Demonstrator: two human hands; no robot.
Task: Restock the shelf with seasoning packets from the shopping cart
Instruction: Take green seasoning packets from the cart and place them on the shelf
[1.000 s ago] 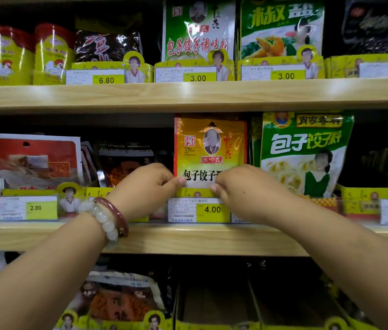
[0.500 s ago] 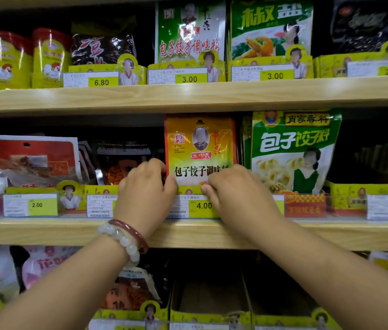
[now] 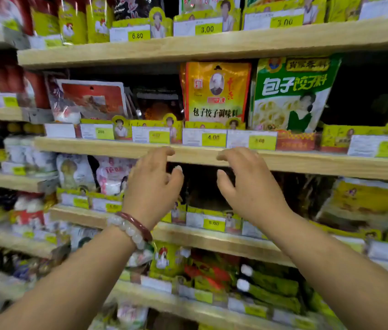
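Nearest: two bare forearms reaching up from the bottom corners. Left wrist ringed by a white bead bracelet (image 3: 130, 231) and a dark red bangle (image 3: 138, 223). Left hand (image 3: 151, 186) and right hand (image 3: 251, 184) side by side, palms facing each other, a gap between them. Each grip relaxed and empty: fingers loosely curled, thumbs apart from fingers, nothing pinched or touched.

Level with the fingertips: wooden shelf edge (image 3: 107, 147) running across behind both hands. Just above the fingertips: a row of price tags, among them the yellow 4.00 tag (image 3: 213, 138).

Directly above the gap between the hands: yellow seasoning packet (image 3: 215, 91), upright on the shelf behind the 4.00 tag, clear of both hands. Touching it on the right, above the right hand: green-and-white packet (image 3: 292, 91), also upright, leaning slightly. Up and left of the left hand: red-and-white packets (image 3: 90, 98), tilted back.

Farther up: another wooden shelf with jars and packets, blurred. Below the wrists: lower shelves of packaged goods, too blurred to name.
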